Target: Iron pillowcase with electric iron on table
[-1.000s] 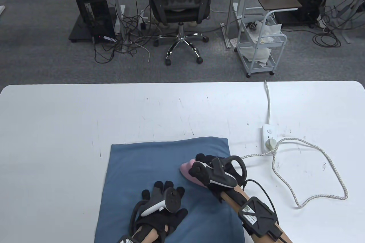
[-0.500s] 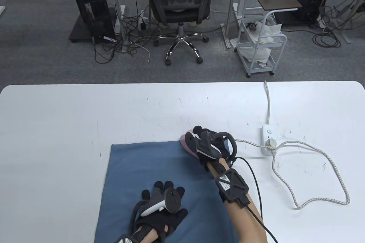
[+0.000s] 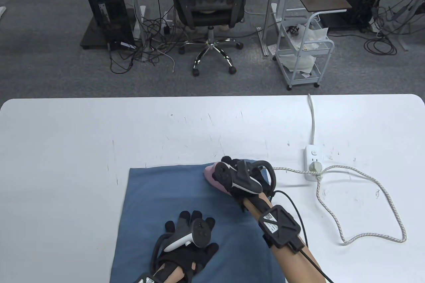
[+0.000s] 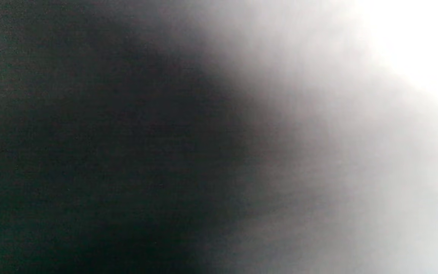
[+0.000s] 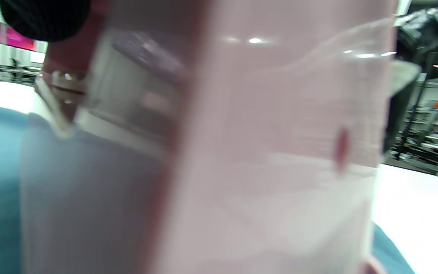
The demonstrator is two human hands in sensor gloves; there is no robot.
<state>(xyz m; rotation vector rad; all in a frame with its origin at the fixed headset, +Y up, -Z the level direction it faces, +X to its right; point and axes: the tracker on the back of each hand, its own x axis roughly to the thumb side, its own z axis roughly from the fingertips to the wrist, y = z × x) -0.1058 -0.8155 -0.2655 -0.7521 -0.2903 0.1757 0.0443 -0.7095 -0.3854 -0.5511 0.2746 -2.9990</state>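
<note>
Right now your left hand (image 3: 186, 243) lies flat with its fingers spread, pressing the blue pillowcase (image 3: 172, 193) down near the bottom middle of the table view. Your right hand (image 3: 237, 176) has its fingers curled round the handle of the pink iron (image 3: 214, 178), which sits on the cloth's upper right corner, its nose pointing to the upper left. From the iron a braided cord (image 3: 365, 176) loops off to the power strip (image 3: 313, 163) at the right of the white table (image 3: 66, 137). The left wrist view is only a dark blur, so it tells you nothing. As a judgement, you are mid-way: the cloth already looks fairly smooth, but the left half and the bottom edge probably need more passes.
</note>
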